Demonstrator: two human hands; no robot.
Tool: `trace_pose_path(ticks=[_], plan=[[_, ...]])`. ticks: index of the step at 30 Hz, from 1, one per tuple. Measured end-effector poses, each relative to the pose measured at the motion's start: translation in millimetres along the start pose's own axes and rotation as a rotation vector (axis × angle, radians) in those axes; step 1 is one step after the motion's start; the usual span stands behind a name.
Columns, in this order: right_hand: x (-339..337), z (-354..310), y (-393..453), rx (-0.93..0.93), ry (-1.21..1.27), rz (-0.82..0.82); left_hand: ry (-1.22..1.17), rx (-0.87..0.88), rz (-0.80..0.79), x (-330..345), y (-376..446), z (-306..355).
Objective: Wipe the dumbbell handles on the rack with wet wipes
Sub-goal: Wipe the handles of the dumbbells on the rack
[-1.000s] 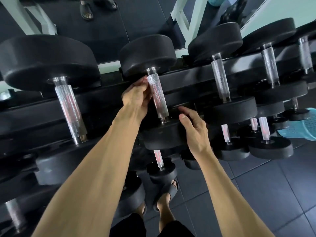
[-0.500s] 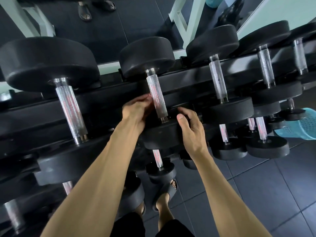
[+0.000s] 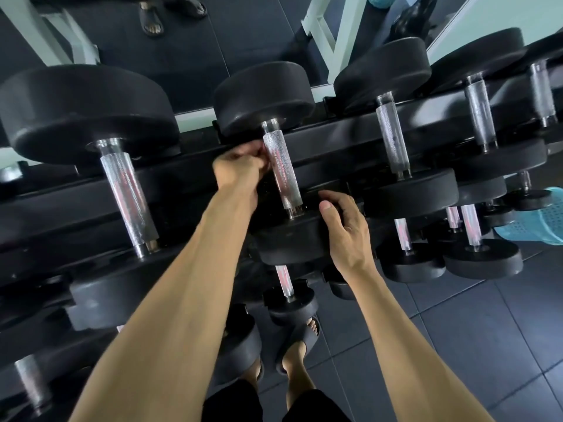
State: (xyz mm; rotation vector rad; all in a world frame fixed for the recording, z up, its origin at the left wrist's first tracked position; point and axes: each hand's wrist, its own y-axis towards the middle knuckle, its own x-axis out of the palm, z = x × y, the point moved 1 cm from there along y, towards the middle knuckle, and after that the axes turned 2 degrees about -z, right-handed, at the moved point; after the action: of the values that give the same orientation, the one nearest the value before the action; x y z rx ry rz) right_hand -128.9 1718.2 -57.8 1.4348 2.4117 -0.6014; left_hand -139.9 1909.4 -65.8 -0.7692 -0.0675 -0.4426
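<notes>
Left hand [image 3: 240,169] moved up handle [image 3: 281,175], touching its upper left side

left hand [image 3: 240,169]: fingers curled | right hand [image 3: 345,229]: fingers relaxed, spread

Gym floor by a mirror.
Dark tiled floor [image 3: 475,339]; mirror [image 3: 189,41] behind, white frame [image 3: 335,28] reflected; blue basket [image 3: 539,223] at right.

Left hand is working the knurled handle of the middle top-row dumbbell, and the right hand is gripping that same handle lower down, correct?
Not quite. In the head view the right hand rests on the dumbbell's near weight head, not on the handle. The left hand is at the handle as you said.
</notes>
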Motion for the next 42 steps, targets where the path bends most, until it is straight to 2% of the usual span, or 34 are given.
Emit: trace_pose_path(ticks=[2, 5, 7, 10, 12, 17, 19, 23, 24, 27, 29, 34, 38, 42], plan=[[1, 0, 1, 0.003, -0.008, 0.01, -0.033, -0.012, -0.007, 2, 2, 7], [1, -2, 1, 0.01, -0.004, 0.019, 0.128, -0.077, -0.119, -10, -16, -7], [0, -2, 1, 0.016, -0.01, 0.012, 0.13, -0.079, -0.143, -12, -19, -10], [0, -1, 1, 0.03, -0.03, 0.008, -0.075, -0.059, -0.017, 4, 0, 11], [1, -1, 2, 0.036, -0.032, 0.013, -0.121, -0.068, 0.009, 9, 5, 15], [1, -2, 2, 0.021, -0.022, 0.03, 0.312, -0.064, -0.076, -24, -31, -24], [1, -1, 2, 0.029, -0.02, 0.023, 0.329, -0.051, -0.086, -26, -32, -24], [1, 0, 2, 0.017, -0.032, 0.018, 0.173, -0.004, -0.035, -7, -10, 2], [1, 0, 2, 0.014, -0.032, 0.023, 0.227, -0.001, -0.033, -8, -11, 0], [1, -1, 3, 0.009, -0.022, 0.041, 0.613, -0.035, -0.078, -25, -31, -25], [1, -1, 3, 0.018, -0.016, 0.038, 0.701, -0.041, -0.125, -30, -39, -32], [1, 1, 2, -0.002, -0.029, 0.025, 0.524, -0.047, -0.06, -23, -34, -14], [2, 0, 3, -0.006, -0.016, 0.045, 0.656, -0.009, -0.141, -34, -56, -25], [1, 1, 2, 0.001, -0.01, 0.033, 0.551, -0.008, -0.058, -26, -44, -13]])
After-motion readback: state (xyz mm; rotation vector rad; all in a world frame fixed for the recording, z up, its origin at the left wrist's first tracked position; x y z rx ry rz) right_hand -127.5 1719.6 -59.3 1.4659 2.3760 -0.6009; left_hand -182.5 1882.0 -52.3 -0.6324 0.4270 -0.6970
